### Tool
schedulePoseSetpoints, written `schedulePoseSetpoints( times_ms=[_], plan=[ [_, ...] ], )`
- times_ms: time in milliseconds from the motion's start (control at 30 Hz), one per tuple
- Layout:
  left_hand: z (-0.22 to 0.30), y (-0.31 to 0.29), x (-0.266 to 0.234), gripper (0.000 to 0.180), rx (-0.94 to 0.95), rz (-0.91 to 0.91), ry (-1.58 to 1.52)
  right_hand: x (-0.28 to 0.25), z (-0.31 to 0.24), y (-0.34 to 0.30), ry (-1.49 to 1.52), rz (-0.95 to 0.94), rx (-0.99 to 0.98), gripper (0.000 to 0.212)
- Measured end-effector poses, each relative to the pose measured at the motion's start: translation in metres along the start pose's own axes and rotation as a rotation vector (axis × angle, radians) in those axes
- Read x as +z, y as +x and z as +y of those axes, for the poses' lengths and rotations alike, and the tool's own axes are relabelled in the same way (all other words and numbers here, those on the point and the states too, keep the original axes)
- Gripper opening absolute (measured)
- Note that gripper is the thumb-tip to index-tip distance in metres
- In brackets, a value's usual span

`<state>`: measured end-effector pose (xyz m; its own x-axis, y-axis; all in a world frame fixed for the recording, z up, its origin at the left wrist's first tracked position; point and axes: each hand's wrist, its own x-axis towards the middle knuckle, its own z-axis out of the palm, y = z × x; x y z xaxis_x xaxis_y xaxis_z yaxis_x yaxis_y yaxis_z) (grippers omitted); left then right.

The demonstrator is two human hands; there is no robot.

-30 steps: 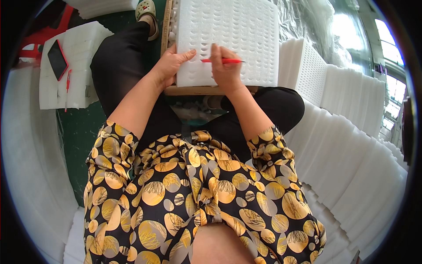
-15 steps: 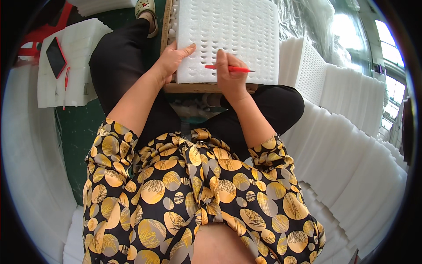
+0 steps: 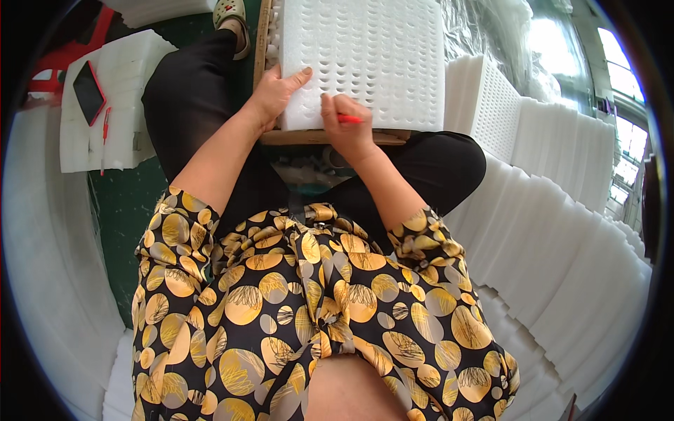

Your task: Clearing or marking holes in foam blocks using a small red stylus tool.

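A white foam sheet (image 3: 365, 56) full of small punched holes lies on a wooden board (image 3: 330, 137) across my knees. My left hand (image 3: 275, 92) rests flat on the sheet's near left edge, fingers spread, holding it down. Over the near middle of the sheet, my right hand (image 3: 347, 126) is closed around a thin red stick-like tool (image 3: 349, 119), whose free end points right.
Stacks of white foam sheets (image 3: 562, 210) line my right side. On my left, a foam block (image 3: 105, 98) carries a dark phone (image 3: 89, 91) and a red pen (image 3: 105, 125). A red stool (image 3: 67, 49) stands at far left. Small white foam plugs (image 3: 309, 168) lie on my lap.
My right hand with the red tool has shifted left and nearer along the sheet's front edge. My left hand has stayed on the sheet's left edge.
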<state>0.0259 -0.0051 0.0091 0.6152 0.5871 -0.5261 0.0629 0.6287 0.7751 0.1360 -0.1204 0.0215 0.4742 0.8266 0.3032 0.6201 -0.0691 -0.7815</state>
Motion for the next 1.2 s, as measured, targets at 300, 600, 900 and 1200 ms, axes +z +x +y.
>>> schedulePoseSetpoints(
  times_ms=[300,600,900,1200],
  plan=[
    [0.002,-0.002,0.004,0.033,0.058,0.023,0.047,0.002,-0.006,-0.002,0.143,0.070,0.040,0.034],
    [-0.004,0.004,0.003,0.037,0.105,0.069,0.157,0.007,-0.015,0.002,0.166,0.018,0.052,0.034],
    [-0.016,0.013,-0.004,0.048,0.149,0.048,0.325,0.017,-0.005,0.008,0.205,0.027,0.039,0.033],
    [-0.023,0.013,-0.003,0.055,0.227,0.087,0.390,0.020,0.006,0.015,0.018,0.034,0.015,0.036]
  ],
)
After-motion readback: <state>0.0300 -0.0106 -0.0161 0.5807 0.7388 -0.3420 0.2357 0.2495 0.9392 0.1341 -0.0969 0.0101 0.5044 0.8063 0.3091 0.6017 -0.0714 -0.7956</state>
